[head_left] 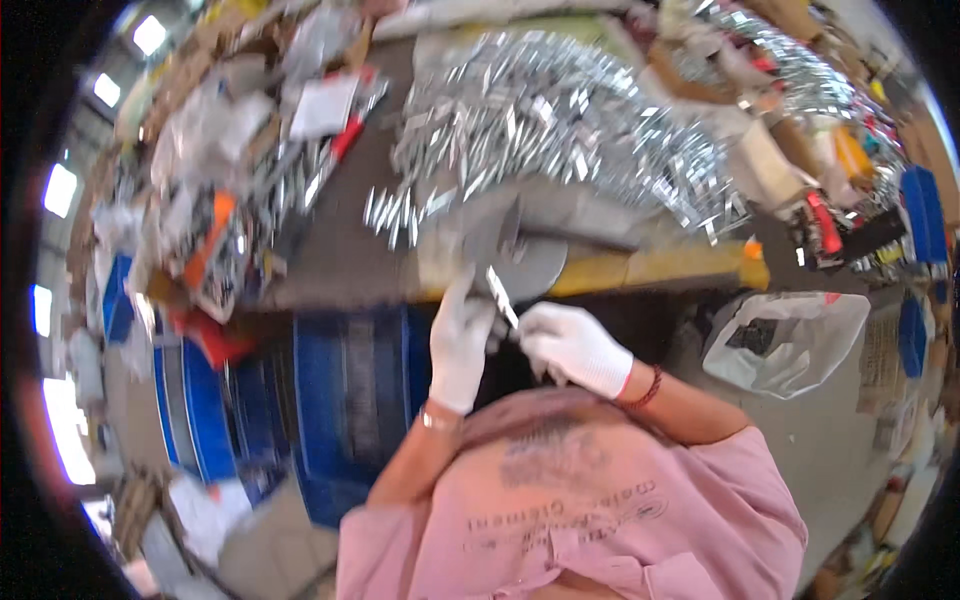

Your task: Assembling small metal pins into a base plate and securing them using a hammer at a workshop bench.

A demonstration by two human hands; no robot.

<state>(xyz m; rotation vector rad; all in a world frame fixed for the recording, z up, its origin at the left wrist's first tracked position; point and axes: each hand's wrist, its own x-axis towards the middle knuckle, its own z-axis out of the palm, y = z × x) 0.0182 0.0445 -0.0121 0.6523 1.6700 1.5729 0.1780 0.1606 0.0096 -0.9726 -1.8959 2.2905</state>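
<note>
Between my hands, in front of the bench edge, a small shiny metal strip (502, 298) stands tilted. My right hand (575, 345), in a white knit glove, pinches the strip's lower end. Beside it on the left is my left hand (462, 345), also gloved. Its fingers are curled close to the strip, and what lies inside them is hidden. Just beyond the strip a grey round disc (535, 268) rests at the bench edge. Farther back, a broad heap of shiny metal pieces (540, 110) covers the bench, with a few lying apart at its left side.
The bench has a yellow front edge (660, 270). Blue bins (350, 400) stand below it on the left, and an open white plastic bag (790, 345) sits at the right. Plastic bags (215, 130), a red-handled tool (347, 138) and cardboard clutter the far left.
</note>
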